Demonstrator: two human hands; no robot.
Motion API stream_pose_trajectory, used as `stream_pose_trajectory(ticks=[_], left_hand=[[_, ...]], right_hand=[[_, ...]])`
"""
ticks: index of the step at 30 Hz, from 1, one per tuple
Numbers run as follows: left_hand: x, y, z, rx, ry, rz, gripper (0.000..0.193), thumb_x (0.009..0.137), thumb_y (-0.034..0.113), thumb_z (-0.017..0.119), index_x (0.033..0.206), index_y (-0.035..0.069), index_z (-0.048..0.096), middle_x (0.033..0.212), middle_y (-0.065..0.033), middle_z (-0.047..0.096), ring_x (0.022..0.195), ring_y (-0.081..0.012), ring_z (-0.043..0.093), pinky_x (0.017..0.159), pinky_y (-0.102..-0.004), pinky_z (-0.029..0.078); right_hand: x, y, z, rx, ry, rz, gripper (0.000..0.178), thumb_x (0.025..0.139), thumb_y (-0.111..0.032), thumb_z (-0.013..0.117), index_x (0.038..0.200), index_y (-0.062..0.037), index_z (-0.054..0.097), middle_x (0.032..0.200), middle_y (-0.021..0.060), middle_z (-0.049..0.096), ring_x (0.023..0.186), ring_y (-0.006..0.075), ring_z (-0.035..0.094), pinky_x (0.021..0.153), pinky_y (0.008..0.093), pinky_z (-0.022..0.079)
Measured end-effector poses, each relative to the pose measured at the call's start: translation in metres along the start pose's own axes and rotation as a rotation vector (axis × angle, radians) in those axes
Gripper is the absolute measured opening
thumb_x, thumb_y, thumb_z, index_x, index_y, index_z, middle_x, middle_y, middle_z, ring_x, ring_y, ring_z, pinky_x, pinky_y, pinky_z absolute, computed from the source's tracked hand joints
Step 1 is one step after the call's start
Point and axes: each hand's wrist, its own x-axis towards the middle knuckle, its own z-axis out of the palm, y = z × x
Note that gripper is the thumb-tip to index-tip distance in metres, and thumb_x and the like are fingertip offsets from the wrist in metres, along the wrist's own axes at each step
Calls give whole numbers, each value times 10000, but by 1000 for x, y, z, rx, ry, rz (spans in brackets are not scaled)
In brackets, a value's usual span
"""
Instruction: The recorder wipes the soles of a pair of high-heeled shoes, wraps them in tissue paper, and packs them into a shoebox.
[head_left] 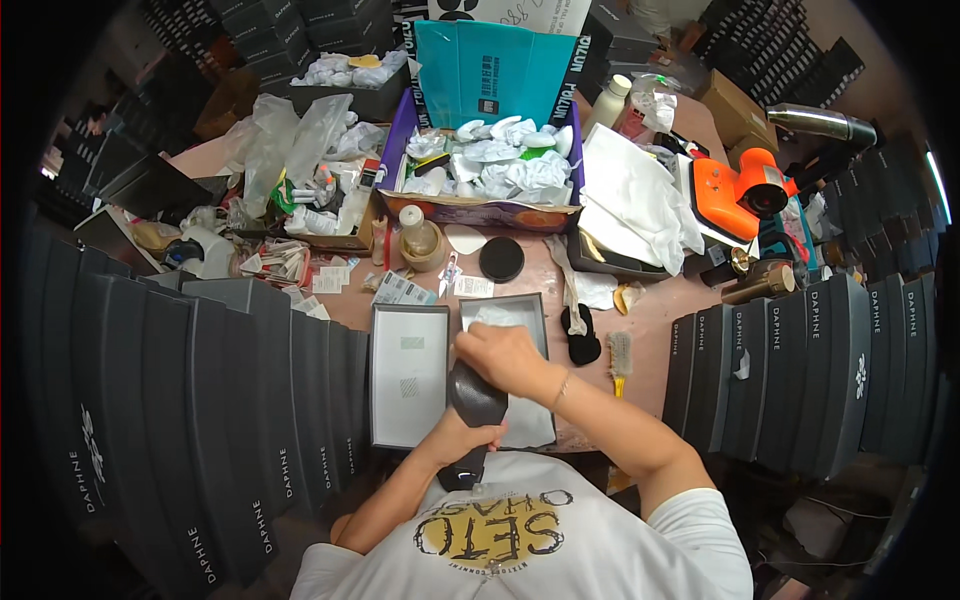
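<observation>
Clock bearings run from mid-view. A pink tabletop [648, 330], visibly cluttered, fills the workspace. Left to right: dark boxes [215, 400] stand packed on edge at 8 o'clock; a shallow tray [388, 385] lies at 7, with a second tray [530, 427] just beside it at 6. A purple carton [480, 214] sits at 12, an orange device [720, 195] at 2, and a further box row [790, 380] between 3 and 4.

Materials, same order: matt grey card, then pale, smooth tray interiors. The left hand [460, 437] is clamped round a dark, glossy, rounded shoe [478, 400] at 6, over the second tray. The right hand [505, 355] is curled at its upper end; its fingertips' hold cannot be determined. The carton contains crumpled white paper [490, 170]; a bristled brush [620, 350] lies near 4.
</observation>
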Motion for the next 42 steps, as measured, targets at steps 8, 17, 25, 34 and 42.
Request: stream_pose_trajectory(ticks=[8,17,25,34,42], left_hand=[[-8,7,-3,62,42,81,281,767,-42,632,1027,10,540,815,-58,584,645,-138,578,584,-281,497],[8,8,-109,1521,680,427,404,805,197,679,1077,-90,599,1025,-224,614,879,-319,620,778,-372,495],[112,-55,-20,1276,-34,-111,530,807,445,633,950,-65,638,900,-231,655,850,-339,647,754,-369,503],[128,-94,10,1461,188,1,472,765,419,640,896,-34,630,943,-222,627,914,-356,624,746,-443,512],[77,-44,-24,409,254,301,257,878,179,620,988,-51,592,864,-55,611,766,-108,556,682,-258,470]], right_hand=[[7,24,3,-62,96,174,135,801,-180,610,883,-80,572,742,97,580,695,284,619,542,385,482],[-154,31,12,359,-246,597,427,817,-246,637,1181,-29,584,824,191,664,622,281,629,640,357,501],[-169,-19,104,348,-555,544,315,830,-281,577,1023,-36,627,824,219,650,782,381,631,720,438,494],[-201,-15,50,375,-504,593,302,829,-322,591,888,-41,685,841,173,670,793,350,643,736,429,502],[-198,8,43,262,-682,618,236,797,-238,597,853,-20,667,844,207,661,822,372,636,747,441,495]])
